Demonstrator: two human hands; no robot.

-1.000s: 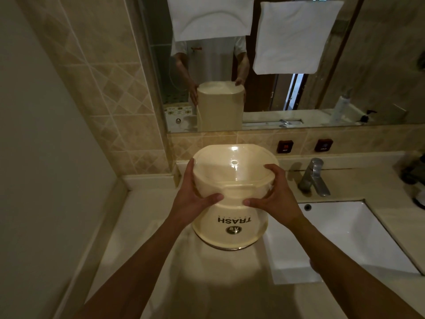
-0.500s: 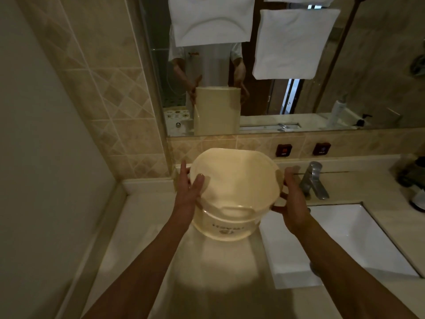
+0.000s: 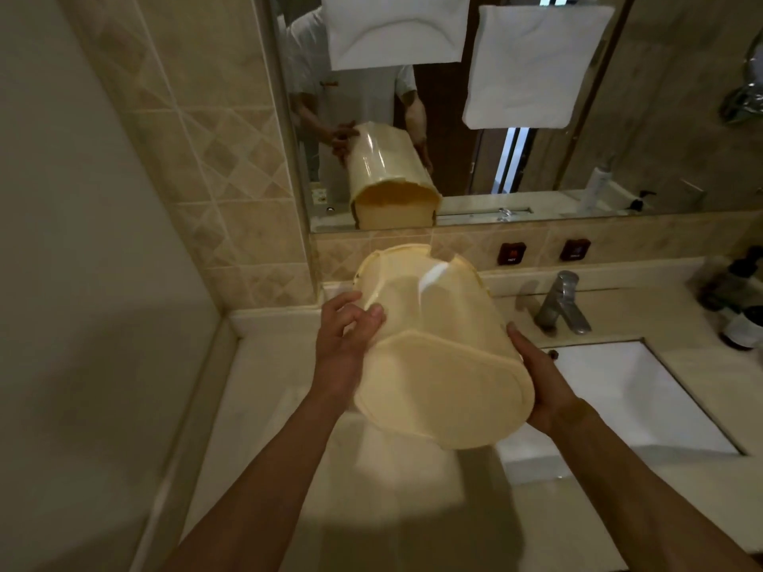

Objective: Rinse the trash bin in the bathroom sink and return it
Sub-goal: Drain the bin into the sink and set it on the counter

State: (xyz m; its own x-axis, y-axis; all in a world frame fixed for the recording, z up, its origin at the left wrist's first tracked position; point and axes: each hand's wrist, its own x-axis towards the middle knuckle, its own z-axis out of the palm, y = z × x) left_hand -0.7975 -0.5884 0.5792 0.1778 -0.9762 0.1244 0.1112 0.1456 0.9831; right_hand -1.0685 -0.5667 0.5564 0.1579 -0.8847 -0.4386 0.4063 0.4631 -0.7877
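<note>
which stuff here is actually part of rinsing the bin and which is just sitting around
Part of the job:
- trash bin, tipped on its side, open end toward the mirror
- left hand and right hand, holding it
- sink
- faucet

Just lying about:
- dark bottles at the counter's right end
- white towels seen in the mirror
- two wall switches

The trash bin (image 3: pixel 429 336) is smooth, glossy cream plastic; the faucet (image 3: pixel 562 302) at far right is brushed metal. The bench (image 3: pixel 264 390) looks like polished pale stone; the sink (image 3: pixel 644 398) is glossy white; the wall tiles (image 3: pixel 231 192) are beige with a slight sheen.
</note>
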